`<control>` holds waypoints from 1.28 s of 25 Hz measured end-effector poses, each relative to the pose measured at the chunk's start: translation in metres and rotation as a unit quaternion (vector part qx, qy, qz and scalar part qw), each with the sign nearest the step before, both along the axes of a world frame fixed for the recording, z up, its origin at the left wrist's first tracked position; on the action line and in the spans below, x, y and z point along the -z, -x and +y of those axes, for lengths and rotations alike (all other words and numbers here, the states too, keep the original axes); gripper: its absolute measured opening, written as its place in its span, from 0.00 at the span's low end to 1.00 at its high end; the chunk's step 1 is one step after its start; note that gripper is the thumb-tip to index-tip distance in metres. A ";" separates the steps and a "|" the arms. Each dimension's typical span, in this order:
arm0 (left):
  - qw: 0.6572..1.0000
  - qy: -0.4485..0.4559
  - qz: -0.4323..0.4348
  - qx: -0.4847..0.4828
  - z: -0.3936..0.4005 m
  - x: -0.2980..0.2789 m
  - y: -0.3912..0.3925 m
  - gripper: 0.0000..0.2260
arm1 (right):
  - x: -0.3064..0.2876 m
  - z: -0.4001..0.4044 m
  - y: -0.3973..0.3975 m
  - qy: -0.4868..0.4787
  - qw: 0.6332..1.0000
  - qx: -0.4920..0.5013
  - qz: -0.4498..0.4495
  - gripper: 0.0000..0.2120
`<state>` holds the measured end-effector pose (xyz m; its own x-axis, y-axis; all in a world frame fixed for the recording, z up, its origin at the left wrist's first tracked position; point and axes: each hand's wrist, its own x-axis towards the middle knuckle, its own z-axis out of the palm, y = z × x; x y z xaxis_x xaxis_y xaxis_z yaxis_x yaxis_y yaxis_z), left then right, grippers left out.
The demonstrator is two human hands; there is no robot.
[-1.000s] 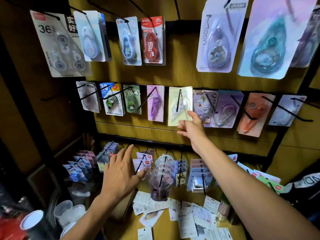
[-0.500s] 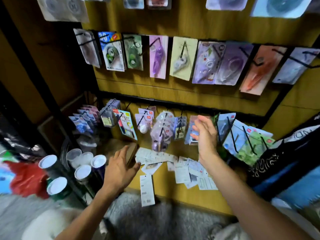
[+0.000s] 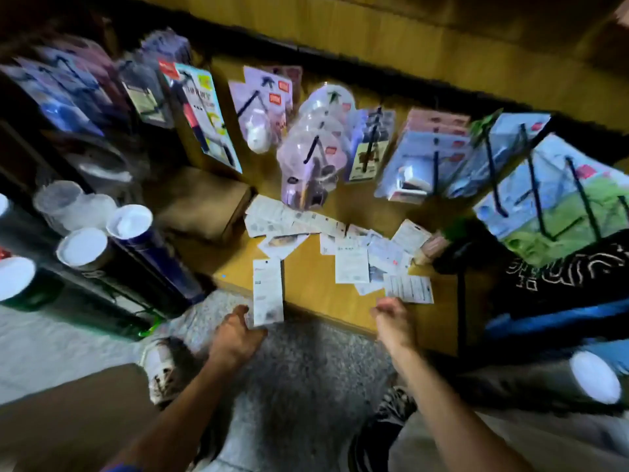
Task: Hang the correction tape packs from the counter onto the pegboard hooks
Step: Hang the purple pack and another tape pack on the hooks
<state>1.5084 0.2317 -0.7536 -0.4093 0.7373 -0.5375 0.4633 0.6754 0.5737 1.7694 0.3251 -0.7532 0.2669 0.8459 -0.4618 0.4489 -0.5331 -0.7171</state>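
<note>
Several white correction tape packs point(image 3: 352, 267) lie face down on the wooden counter point(image 3: 306, 281). One long pack point(image 3: 268, 294) sticks out over the counter's front edge. My left hand point(image 3: 235, 332) is at that pack's lower end, thumb beside its left edge; blur hides whether it grips. My right hand point(image 3: 391, 318) hovers at the counter's front edge just below another pack point(image 3: 408, 289), fingers loosely curled and holding nothing. Filled pegboard hooks point(image 3: 316, 155) hang above the counter's back.
A brown box point(image 3: 204, 202) sits on the counter's left. Capped tubes and cups point(image 3: 129, 221) stand left of it. A black printed bag point(image 3: 544, 277) lies at the right. My shoes point(image 3: 160, 366) are on the speckled floor below.
The view has tipped down from the pegboard to the counter. Both hands dropped from the hooks and the box to the counter's front edge, the left one reaching the overhanging pack.
</note>
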 end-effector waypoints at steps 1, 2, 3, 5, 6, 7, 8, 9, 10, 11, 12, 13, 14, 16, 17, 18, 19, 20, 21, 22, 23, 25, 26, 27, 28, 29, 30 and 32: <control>1.000 -0.004 -0.002 -0.011 0.007 0.015 0.000 0.24 | 0.011 0.016 -0.001 0.006 0.999 -0.031 -0.028 0.06; 1.000 -0.005 -0.001 -0.023 0.014 0.029 0.001 0.22 | 0.021 0.031 -0.001 0.010 0.996 -0.066 -0.051 0.08; 0.999 -0.002 -0.002 -0.035 0.022 0.047 0.001 0.21 | 0.032 0.047 0.000 0.016 0.992 -0.097 -0.074 0.10; 0.998 -0.007 -0.006 -0.064 0.041 0.079 0.002 0.22 | 0.052 0.080 0.003 0.014 0.981 -0.152 -0.120 0.13; 0.995 -0.010 -0.021 -0.094 0.050 0.093 0.002 0.24 | 0.063 0.094 0.004 0.007 0.971 -0.185 -0.149 0.16; 0.990 -0.012 -0.047 -0.136 0.058 0.105 0.001 0.27 | 0.073 0.108 0.006 -0.002 0.958 -0.220 -0.187 0.19; 0.981 -0.009 -0.076 -0.179 0.067 0.116 0.001 0.30 | 0.081 0.123 0.010 -0.007 0.940 -0.252 -0.231 0.23; 0.970 -0.007 -0.106 -0.219 0.076 0.125 0.000 0.33 | 0.086 0.135 0.015 -0.008 0.919 -0.282 -0.277 0.28; 0.960 -0.006 -0.131 -0.246 0.082 0.132 -0.002 0.34 | 0.090 0.145 0.021 0.000 0.896 -0.311 -0.317 0.33; 0.953 -0.010 -0.151 -0.263 0.087 0.142 -0.002 0.33 | 0.097 0.153 0.027 0.017 0.874 -0.339 -0.347 0.37; 0.948 -0.012 -0.163 -0.273 0.091 0.147 -0.003 0.30 | 0.103 0.157 0.032 0.039 0.854 -0.366 -0.367 0.40; 0.943 -0.017 -0.174 -0.284 0.093 0.151 -0.003 0.26 | 0.109 0.157 0.035 0.056 0.839 -0.389 -0.376 0.40; 0.935 -0.023 -0.191 -0.298 0.094 0.154 -0.003 0.21 | 0.115 0.154 0.036 0.060 0.833 -0.404 -0.373 0.39; 0.918 -0.052 -0.232 -0.316 0.091 0.152 -0.006 0.13 | 0.126 0.141 0.041 0.024 0.859 -0.388 -0.333 0.32; 0.918 -0.079 -0.228 -0.314 0.088 0.149 -0.009 0.10 | 0.130 0.131 0.046 0.012 0.876 -0.365 -0.314 0.29; 0.931 -0.119 -0.188 -0.290 0.084 0.145 -0.013 0.09 | 0.133 0.121 0.053 0.012 0.883 -0.354 -0.307 0.29; 0.947 -0.166 -0.129 -0.243 0.080 0.142 -0.017 0.08 | 0.137 0.108 0.060 0.018 0.881 -0.356 -0.312 0.31; 0.959 -0.206 -0.065 -0.182 0.077 0.137 -0.021 0.08 | 0.139 0.096 0.067 0.019 0.874 -0.361 -0.325 0.34; 0.968 -0.226 0.006 -0.112 0.077 0.134 -0.023 0.08 | 0.141 0.085 0.073 0.009 0.865 -0.366 -0.344 0.35; 0.971 -0.225 0.070 -0.043 0.079 0.131 -0.024 0.11 | 0.142 0.075 0.078 -0.012 0.859 -0.366 -0.359 0.34; 0.971 -0.209 0.112 0.025 0.083 0.131 -0.026 0.14 | 0.142 0.068 0.080 -0.037 0.863 -0.354 -0.358 0.31; 0.969 -0.150 0.130 0.144 0.093 0.134 -0.030 0.20 | 0.138 0.060 0.082 -0.079 0.916 -0.265 -0.291 0.23; 0.966 -0.118 0.125 0.193 0.098 0.136 -0.033 0.23 | 0.135 0.061 0.081 -0.097 0.951 -0.187 -0.226 0.18; 0.961 -0.093 0.121 0.230 0.101 0.139 -0.036 0.25 | 0.132 0.064 0.079 -0.107 0.977 -0.102 -0.155 0.13; 0.957 -0.076 0.122 0.251 0.101 0.143 -0.040 0.27 | 0.129 0.067 0.074 -0.110 0.990 -0.018 -0.085 0.10; 0.957 -0.072 0.126 0.253 0.100 0.147 -0.044 0.27 | 0.128 0.071 0.069 -0.111 0.991 0.068 -0.008 0.08; 0.960 -0.083 0.123 0.235 0.097 0.151 -0.046 0.26 | 0.127 0.074 0.064 -0.109 0.980 0.151 0.075 0.08; 0.977 -0.116 0.106 0.143 0.094 0.158 -0.047 0.23 | 0.127 0.073 0.060 -0.085 0.946 0.248 0.193 0.11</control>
